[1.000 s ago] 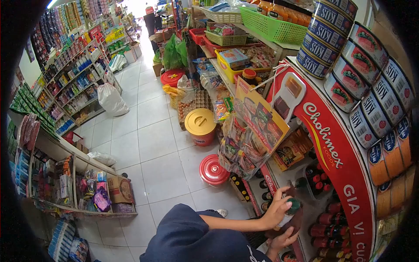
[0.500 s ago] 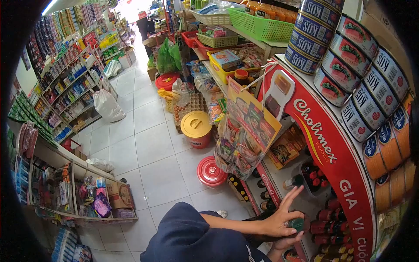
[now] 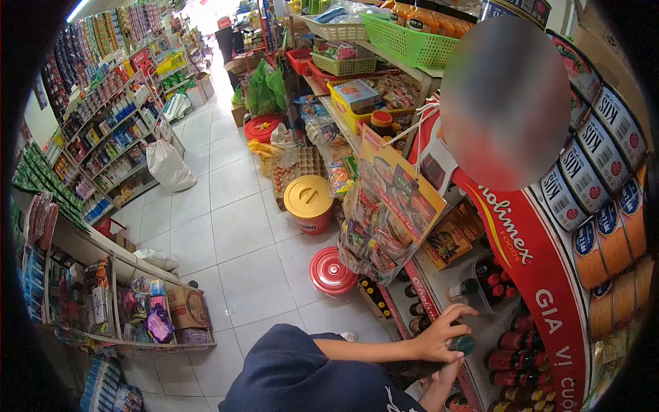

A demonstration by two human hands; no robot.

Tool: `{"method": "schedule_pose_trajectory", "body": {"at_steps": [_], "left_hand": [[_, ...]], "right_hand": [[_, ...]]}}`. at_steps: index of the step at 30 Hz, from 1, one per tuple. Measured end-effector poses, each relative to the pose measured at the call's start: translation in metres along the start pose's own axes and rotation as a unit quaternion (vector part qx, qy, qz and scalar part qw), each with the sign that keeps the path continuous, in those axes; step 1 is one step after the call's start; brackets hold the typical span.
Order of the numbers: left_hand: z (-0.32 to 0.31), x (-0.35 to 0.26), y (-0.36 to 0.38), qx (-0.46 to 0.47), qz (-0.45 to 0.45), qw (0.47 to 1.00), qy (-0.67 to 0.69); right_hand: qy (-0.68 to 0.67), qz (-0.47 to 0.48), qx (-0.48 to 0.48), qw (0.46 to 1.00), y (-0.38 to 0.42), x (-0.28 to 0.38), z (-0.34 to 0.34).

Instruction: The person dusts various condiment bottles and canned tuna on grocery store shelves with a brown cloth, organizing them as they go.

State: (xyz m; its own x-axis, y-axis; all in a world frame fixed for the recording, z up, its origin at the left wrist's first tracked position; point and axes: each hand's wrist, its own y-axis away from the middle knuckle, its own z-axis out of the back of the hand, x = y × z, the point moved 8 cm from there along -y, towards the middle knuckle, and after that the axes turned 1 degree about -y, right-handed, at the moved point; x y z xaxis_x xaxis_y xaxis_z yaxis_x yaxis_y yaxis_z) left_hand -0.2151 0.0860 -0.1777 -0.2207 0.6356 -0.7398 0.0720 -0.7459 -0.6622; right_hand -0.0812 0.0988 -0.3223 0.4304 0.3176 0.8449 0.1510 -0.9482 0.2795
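Observation:
A small jar with a green lid (image 3: 461, 344) is between my two hands, at the front of the red-trimmed shelf. My left hand (image 3: 441, 338) has its thumb and lower fingers round the lid, with other fingers stretched out. Below it, my right hand (image 3: 443, 382) is against the jar's lower side, its fingers partly hidden. Beyond the hands, another green-lidded jar (image 3: 465, 288) stands on the shelf beside a clear plastic container (image 3: 489, 296). Dark bottles with red caps (image 3: 519, 360) lie in rows to the right.
A red sign panel (image 3: 528, 275) with stacked cans (image 3: 596, 154) edges the shelf on the right. Hanging packets (image 3: 377, 237), a red-lidded bucket (image 3: 333, 270) and a yellow-lidded bucket (image 3: 308, 199) are ahead. A low shelf (image 3: 137, 339) is at left.
Both hands and the green-lidded jar have shifted slightly left and toward the shelf's front edge. A blurred oval now covers part of the cans and sign.

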Motion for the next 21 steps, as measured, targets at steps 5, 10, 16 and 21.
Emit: {"method": "schedule_pose_trajectory", "body": {"at_steps": [5, 10, 16, 21], "left_hand": [[-0.003, 0.018, 0.017, -0.071, 0.047, 0.996, -0.035], [-0.013, 0.054, 0.023, -0.067, 0.168, 0.983, -0.013], [-0.049, 0.074, 0.031, 0.072, 0.359, 0.923, 0.118], [-0.051, 0.056, 0.035, 0.090, 0.241, 0.959, 0.119]], "right_hand": [[-0.009, -0.012, -0.085, 0.996, 0.027, 0.008, -0.018], [0.328, 0.141, -0.232, 0.905, 0.050, 0.048, -0.022], [0.407, 0.325, -0.090, 0.849, 0.071, 0.067, -0.033], [0.252, 0.257, -0.128, 0.924, 0.060, 0.069, -0.026]]}}
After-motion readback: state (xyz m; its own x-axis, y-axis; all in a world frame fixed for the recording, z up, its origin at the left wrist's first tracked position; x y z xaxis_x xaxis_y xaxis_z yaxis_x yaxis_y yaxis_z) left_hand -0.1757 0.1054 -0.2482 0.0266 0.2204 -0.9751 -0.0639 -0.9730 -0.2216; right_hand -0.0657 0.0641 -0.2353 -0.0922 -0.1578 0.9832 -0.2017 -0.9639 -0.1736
